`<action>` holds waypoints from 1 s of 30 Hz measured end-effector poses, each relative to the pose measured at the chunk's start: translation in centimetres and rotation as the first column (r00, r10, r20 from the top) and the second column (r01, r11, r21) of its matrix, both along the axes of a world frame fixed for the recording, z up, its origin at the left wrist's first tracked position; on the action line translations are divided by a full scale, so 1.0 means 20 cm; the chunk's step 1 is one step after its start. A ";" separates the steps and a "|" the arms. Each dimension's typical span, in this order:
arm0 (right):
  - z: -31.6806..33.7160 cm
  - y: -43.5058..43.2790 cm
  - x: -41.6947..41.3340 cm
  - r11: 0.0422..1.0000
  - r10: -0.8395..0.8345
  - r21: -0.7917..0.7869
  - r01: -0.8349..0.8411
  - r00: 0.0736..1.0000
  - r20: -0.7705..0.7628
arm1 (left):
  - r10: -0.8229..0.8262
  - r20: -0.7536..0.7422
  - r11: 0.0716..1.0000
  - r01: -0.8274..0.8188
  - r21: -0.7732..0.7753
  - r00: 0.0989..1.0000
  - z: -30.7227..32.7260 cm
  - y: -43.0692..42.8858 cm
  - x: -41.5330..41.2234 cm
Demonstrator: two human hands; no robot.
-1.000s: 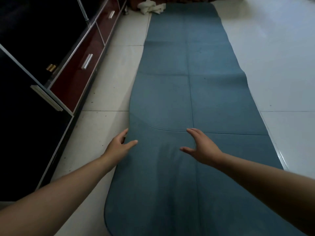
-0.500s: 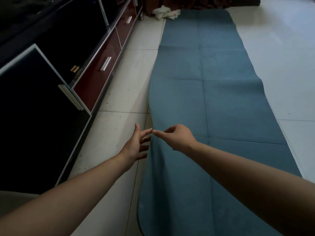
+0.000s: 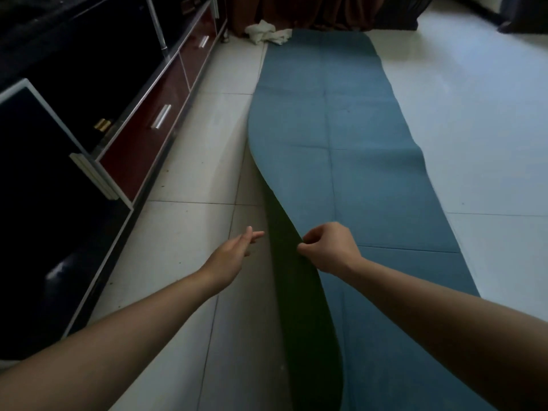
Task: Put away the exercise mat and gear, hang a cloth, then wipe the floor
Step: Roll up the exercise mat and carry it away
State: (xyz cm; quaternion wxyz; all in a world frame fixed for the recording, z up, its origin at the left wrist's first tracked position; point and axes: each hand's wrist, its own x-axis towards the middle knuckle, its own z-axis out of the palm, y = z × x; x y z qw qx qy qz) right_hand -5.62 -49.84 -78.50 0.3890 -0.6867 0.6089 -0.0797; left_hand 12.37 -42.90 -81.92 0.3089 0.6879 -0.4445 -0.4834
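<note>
A long blue exercise mat (image 3: 341, 129) lies stretched out on the white tiled floor, running away from me. My right hand (image 3: 329, 247) pinches the mat's left edge and holds it lifted, so the dark green underside (image 3: 296, 292) shows. Just left of that raised edge, over bare tile, my left hand (image 3: 234, 250) is open with its fingers pointing at the mat. A crumpled white cloth (image 3: 267, 32) rests on the floor at the mat's far left corner.
A low dark cabinet with dark red drawers and metal handles (image 3: 161, 115) runs along the left side. Brown curtains (image 3: 311, 10) hang at the far end. White tiled floor (image 3: 474, 114) spreads out to the right of the mat.
My right hand has closed on the mat's left edge and lifted it, turning up the green underside. The left hand has drawn slightly away to the left.
</note>
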 end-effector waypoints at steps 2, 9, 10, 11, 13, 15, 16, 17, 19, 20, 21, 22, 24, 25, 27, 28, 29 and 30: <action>0.03 -0.04 -0.13 0.999 -0.023 -0.024 0.024 1.000 0.017 | -0.100 0.118 0.993 0.107 -0.049 0.988 0.00 -0.04 -0.05; 0.09 -0.19 -0.64 0.993 -0.108 -0.032 0.113 0.984 0.139 | -0.370 0.501 0.907 0.421 0.013 0.782 0.08 -0.31 -0.42; 0.09 -0.21 -0.71 0.992 -0.112 -0.040 0.119 0.983 0.148 | -0.361 0.517 0.908 0.419 0.005 0.776 0.08 -0.34 -0.49; 0.08 -0.23 -0.78 0.991 -0.112 -0.050 0.121 0.982 0.153 | -0.348 0.530 0.912 0.410 0.000 0.773 0.07 -0.35 -0.58; 0.05 -0.27 -0.90 0.992 -0.106 -0.054 0.115 0.983 0.150 | -0.296 0.552 0.932 0.362 -0.010 0.779 0.02 -0.36 -0.74; 0.01 -0.30 -1.00 0.993 -0.100 -0.042 0.107 0.986 0.133 | -0.199 0.534 0.964 0.262 -0.043 0.822 -0.06 -0.35 -0.88; -0.01 -0.32 -1.04 0.994 -0.101 -0.036 0.106 0.987 0.122 | -0.153 0.508 0.975 0.212 -0.061 0.848 -0.09 -0.33 -0.95; -0.04 -0.33 -1.08 0.993 -0.109 -0.030 0.113 0.988 0.109 | -0.121 0.485 0.981 0.178 -0.073 0.866 -0.13 -0.31 -1.00; -0.09 -0.34 -1.15 0.989 -0.140 -0.028 0.144 0.985 0.096 | -0.107 0.463 0.984 0.161 -0.079 0.880 -0.19 -0.27 -1.06; -0.12 -0.34 -1.18 0.986 -0.159 -0.031 0.163 0.982 0.098 | -0.110 0.460 0.983 0.164 -0.079 0.881 -0.21 -0.25 -1.07; -0.15 -0.35 -1.20 0.982 -0.180 -0.035 0.184 0.979 0.099 | -0.115 0.462 0.983 0.167 -0.074 0.880 -0.23 -0.24 -1.07; -0.17 -0.35 -1.22 0.979 -0.198 -0.033 0.202 0.975 0.098 | -0.113 0.464 0.984 0.162 -0.067 0.878 -0.24 -0.23 -1.07; -0.23 -0.34 -1.24 0.975 -0.218 -0.027 0.221 0.972 0.087 | -0.078 0.445 0.989 0.125 -0.076 0.892 -0.26 -0.24 -1.07; -0.25 -0.34 -1.25 0.974 -0.222 -0.022 0.224 0.972 0.076 | -0.058 0.418 0.992 0.100 -0.080 0.906 -0.25 -0.26 -1.08; -0.27 -0.35 -1.26 0.973 -0.228 -0.013 0.229 0.972 0.063 | -0.009 0.349 0.998 0.031 -0.057 0.937 -0.24 -0.30 -1.08; -0.27 -0.36 -1.26 0.972 -0.234 -0.009 0.235 0.970 0.064 | 0.014 0.314 0.999 -0.002 -0.039 0.949 -0.24 -0.32 -1.08; -0.27 -0.36 -1.27 0.970 -0.242 -0.007 0.243 0.968 0.065 | 0.030 0.284 0.999 -0.024 -0.023 0.958 -0.23 -0.34 -1.07; -0.27 -0.37 -1.27 0.968 -0.249 -0.008 0.250 0.966 0.062 | 0.037 0.264 0.999 -0.035 -0.011 0.964 -0.23 -0.35 -1.07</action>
